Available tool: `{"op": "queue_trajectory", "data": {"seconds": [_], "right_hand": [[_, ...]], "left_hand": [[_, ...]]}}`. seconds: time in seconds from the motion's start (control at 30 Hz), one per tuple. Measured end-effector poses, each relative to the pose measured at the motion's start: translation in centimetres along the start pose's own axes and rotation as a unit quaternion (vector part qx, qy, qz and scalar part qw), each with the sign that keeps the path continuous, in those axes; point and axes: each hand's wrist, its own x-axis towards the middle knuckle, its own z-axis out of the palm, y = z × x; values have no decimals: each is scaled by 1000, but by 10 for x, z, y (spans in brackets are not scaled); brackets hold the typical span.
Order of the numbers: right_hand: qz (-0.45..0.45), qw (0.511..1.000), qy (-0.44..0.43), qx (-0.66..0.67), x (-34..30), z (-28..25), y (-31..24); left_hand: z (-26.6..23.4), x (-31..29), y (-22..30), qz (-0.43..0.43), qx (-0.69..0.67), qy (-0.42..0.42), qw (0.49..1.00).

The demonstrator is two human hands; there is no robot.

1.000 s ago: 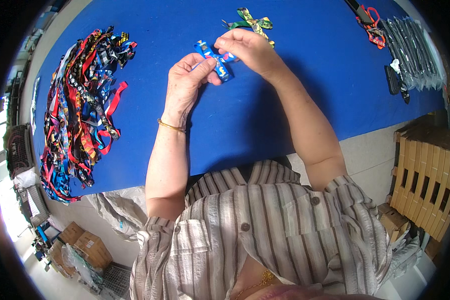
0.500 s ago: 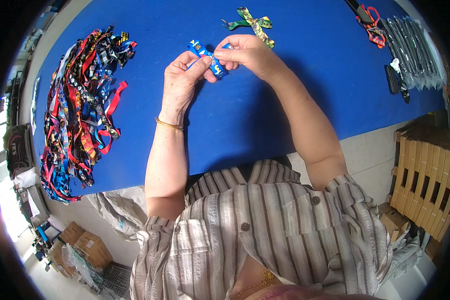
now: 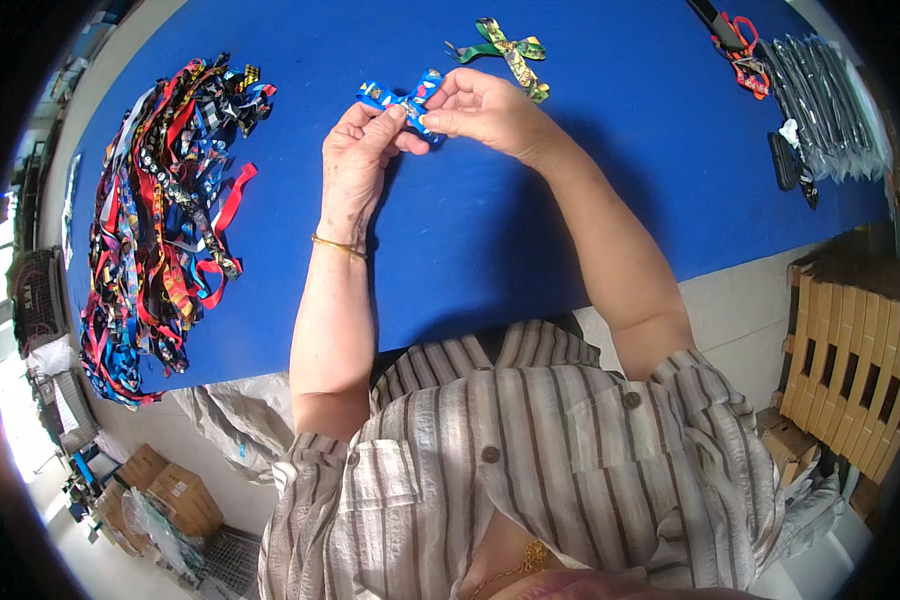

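Both my hands hold a blue patterned ribbon [image 3: 378,95] above the blue table, folded into loops like a bow. The thumb and fingers of my left hand [image 3: 362,138] pinch it near its middle. My right hand [image 3: 485,112] grips the ribbon's right side between thumb and forefinger, close to an upper loop. Just beyond my right hand lies a green and yellow patterned ribbon bow [image 3: 515,50], flat on the table, touched by neither hand. Part of the blue ribbon is hidden behind my fingers.
A long heap of multicoloured straps [image 3: 160,220] covers the table's left side. At the far right lie orange-handled scissors [image 3: 748,50], a stack of plastic-wrapped dark items [image 3: 825,105] and a small black object [image 3: 783,160]. Cardboard boxes [image 3: 180,495] stand on the floor at left, beyond the blue table [image 3: 450,240].
The blue ribbon has been turned and reshaped, with a loop now standing up at its upper right. My left hand has shifted slightly left; my right hand has changed its grip.
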Motion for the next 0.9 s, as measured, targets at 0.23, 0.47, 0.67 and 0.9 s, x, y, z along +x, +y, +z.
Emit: {"op": "queue_trajectory", "data": {"seconds": [0.23,0.47,0.67,0.9], "right_hand": [[114,991,47,-55,-6,0,-11],[216,958,66,-177,-8,4,-26],[137,941,148,-273,-7,-15,-13],[45,921,211,-325,-3,-6,6]], "left_hand": [[6,-4,1,-56,67,16,996],[0,-9,22,-111,219,89,965],[-16,-6,17,69,456,214,861],[28,-17,-1,270,633,64,723]]}}
